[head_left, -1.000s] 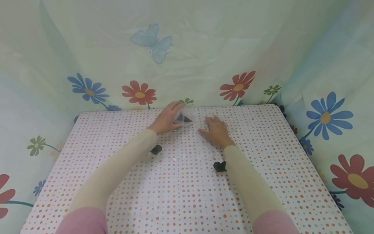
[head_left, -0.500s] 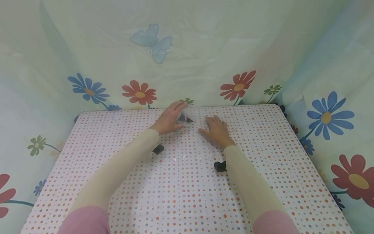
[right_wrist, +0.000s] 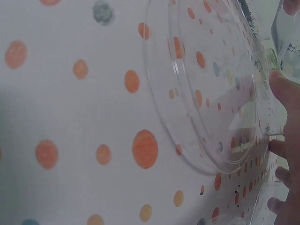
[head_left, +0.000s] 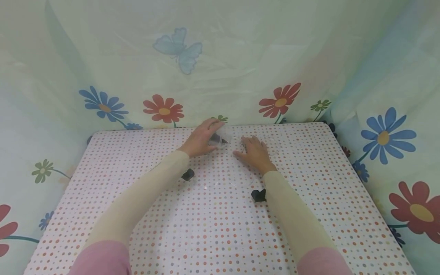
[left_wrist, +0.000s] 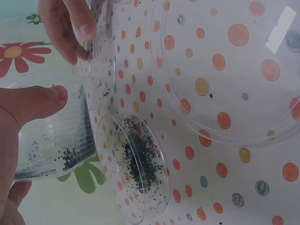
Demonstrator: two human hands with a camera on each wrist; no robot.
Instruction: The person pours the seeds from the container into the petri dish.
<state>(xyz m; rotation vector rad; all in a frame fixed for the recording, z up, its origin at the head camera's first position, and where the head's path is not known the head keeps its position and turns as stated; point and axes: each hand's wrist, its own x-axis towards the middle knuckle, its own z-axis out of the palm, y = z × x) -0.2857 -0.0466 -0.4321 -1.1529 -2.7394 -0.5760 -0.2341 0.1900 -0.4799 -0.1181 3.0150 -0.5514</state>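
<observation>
My left hand grips a clear plastic cup near the table's back edge, thumb along its side. The cup lies tilted, with small black grains inside it. Below its mouth in the left wrist view stands a clear petri dish with a heap of black grains. My right hand has its fingers spread apart, fingertips right at the rim of another clear dish that has some dark grains scattered in it. In the right wrist view, the right hand is cut off by the frame's edge.
A wide clear dish lies nearer the person, close to the right wrist. More clear dishes are faint against the dotted tabletop. A few stray grains lie on it. A flowered sheet hangs directly behind the table.
My left hand has shifted slightly to the right along the back of the table, carrying the tilted cup. The right hand has stayed in place.
</observation>
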